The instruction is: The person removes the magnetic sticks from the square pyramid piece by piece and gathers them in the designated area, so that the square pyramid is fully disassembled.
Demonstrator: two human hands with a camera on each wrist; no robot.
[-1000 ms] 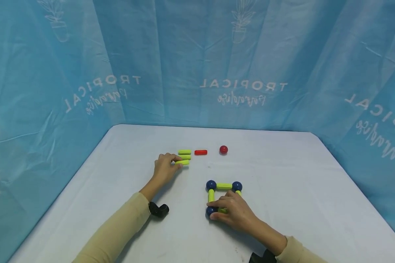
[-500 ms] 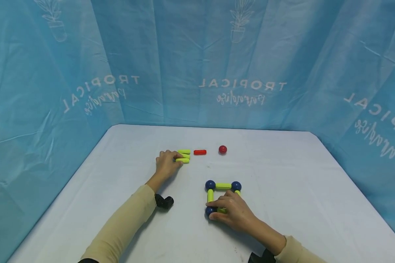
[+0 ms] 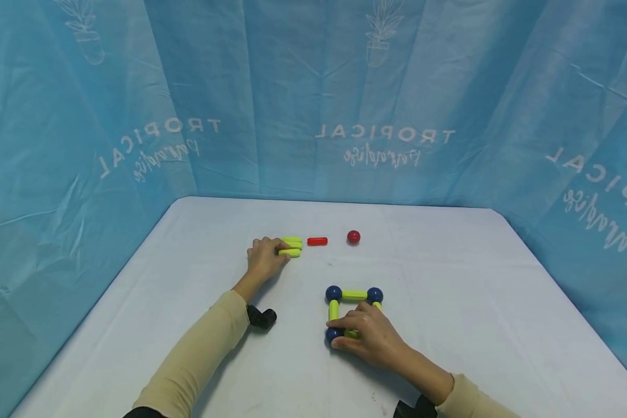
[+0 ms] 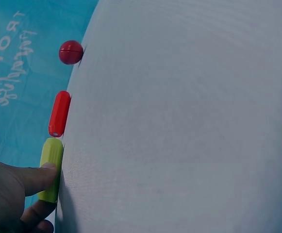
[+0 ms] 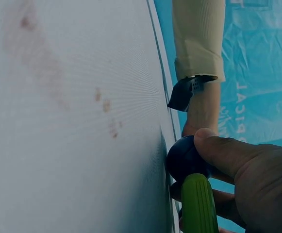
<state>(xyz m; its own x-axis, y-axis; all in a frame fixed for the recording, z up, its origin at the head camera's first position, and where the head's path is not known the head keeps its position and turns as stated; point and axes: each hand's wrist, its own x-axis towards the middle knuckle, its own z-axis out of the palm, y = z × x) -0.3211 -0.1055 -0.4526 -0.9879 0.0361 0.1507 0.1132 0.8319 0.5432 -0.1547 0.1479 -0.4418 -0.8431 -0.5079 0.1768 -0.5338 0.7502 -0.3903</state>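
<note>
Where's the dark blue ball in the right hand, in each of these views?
Head: the dark blue ball is below centre, slightly right, pinched by the right hand.
Left wrist: not in it.
Right wrist: below and right of centre, above a yellow-green rod.
Shared landmark: the blue curtain, in all three.

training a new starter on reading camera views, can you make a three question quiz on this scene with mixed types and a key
1. Count: how many round, dark blue, plastic-looking balls show in the head view?
2. True or false: the left hand pinches a ridged, yellow-green, plastic-looking rod, while the right hand grips a dark blue ball.
3. Fill the gap: in the head view, the short, red, plastic-looking rod lies between the loose yellow-green rods and the ____.

Key: 1. Three. 2. True. 3. Shiny red ball.
</note>
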